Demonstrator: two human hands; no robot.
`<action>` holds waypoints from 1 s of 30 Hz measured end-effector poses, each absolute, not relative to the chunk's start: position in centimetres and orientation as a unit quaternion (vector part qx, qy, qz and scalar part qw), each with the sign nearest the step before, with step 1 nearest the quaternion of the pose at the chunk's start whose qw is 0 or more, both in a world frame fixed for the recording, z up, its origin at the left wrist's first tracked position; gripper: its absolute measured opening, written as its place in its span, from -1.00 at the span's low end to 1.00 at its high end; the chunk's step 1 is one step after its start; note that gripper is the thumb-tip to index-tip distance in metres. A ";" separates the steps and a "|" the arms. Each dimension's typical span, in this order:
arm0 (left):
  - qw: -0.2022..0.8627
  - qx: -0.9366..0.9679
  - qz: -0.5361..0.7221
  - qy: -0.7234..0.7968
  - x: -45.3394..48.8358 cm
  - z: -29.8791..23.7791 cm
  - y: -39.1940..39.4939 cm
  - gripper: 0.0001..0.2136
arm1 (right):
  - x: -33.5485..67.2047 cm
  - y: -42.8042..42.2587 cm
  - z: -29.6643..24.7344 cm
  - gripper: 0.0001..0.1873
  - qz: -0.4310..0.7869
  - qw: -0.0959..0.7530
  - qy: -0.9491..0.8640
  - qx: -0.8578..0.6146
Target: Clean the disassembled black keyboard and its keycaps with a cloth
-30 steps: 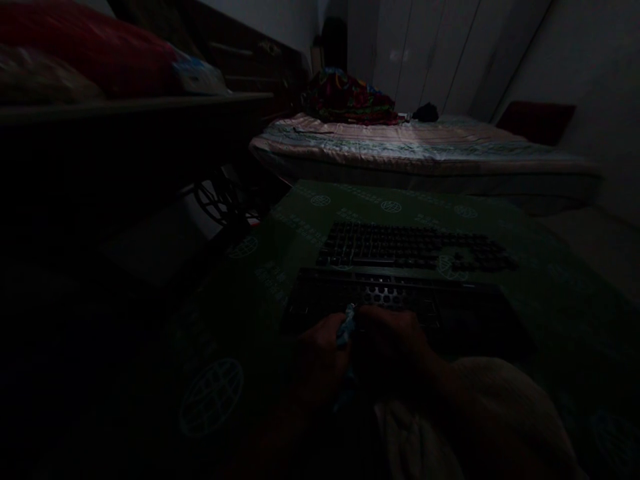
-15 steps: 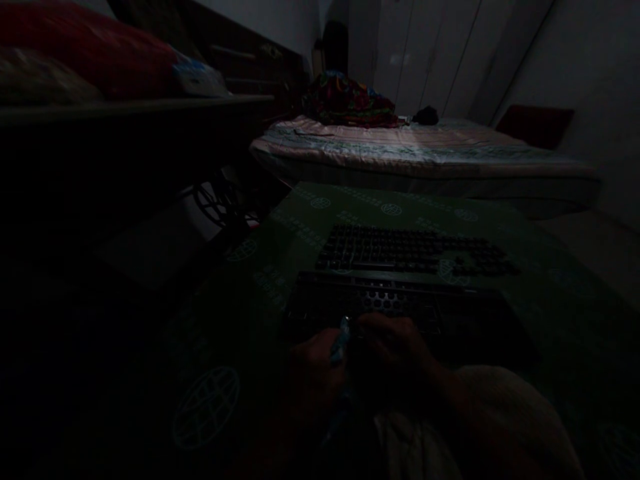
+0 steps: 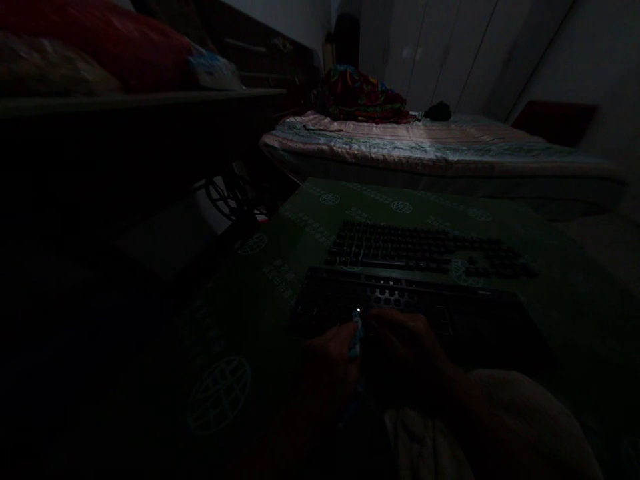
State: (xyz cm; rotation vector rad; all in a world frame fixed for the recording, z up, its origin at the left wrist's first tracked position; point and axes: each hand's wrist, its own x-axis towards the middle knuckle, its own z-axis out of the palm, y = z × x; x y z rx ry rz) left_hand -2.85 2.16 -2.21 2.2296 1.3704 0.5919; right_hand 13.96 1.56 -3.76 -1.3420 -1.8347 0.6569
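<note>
My left hand point(image 3: 327, 357) is closed on a small, crumpled light-blue cloth point(image 3: 355, 339), with a bright glint at its top end. Right beside it, my right hand point(image 3: 403, 333) has its fingers pinched together close to the cloth. Whatever lies between those fingers is too dark to make out. Both hands are over the near edge of a black keyboard base point(image 3: 490, 310), whose middle shows a grid of bare key sockets. Behind the base, rows of loose black keycaps point(image 3: 390, 241) are laid out in keyboard order.
A green board point(image 3: 280, 297) with white globe prints carries everything. A bed point(image 3: 430, 147) with a bundled patterned blanket point(image 3: 363, 97) stands beyond it. At left, a shelf point(image 3: 150, 100) holds red and clear plastic bags above a dark spoked wheel point(image 3: 220, 198). The room is very dim.
The whole view has shifted slightly, so the scene sits a little further right. Both hands remain together at the cloth, with only a slight change in its angle.
</note>
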 end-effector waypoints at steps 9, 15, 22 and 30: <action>0.219 0.821 0.198 0.489 -3.2 -2.4 1.8 -0.84 | 14.1 1.3 -3.6 -0.76 0.252 0.372 -0.735 -0.508; 0.210 0.820 0.188 0.498 -2.8 -2.6 1.9 -0.81 | 14.1 1.5 -3.8 -0.73 0.199 0.344 -0.763 -0.510; 0.177 0.840 0.183 0.480 -2.6 -2.9 1.9 -0.81 | 14.1 1.7 -4.0 -0.75 0.227 0.369 -0.734 -0.523; 0.169 0.828 0.188 0.501 -2.7 -2.8 1.8 -0.83 | 13.5 2.3 -4.0 -0.73 0.223 0.396 -0.748 -0.483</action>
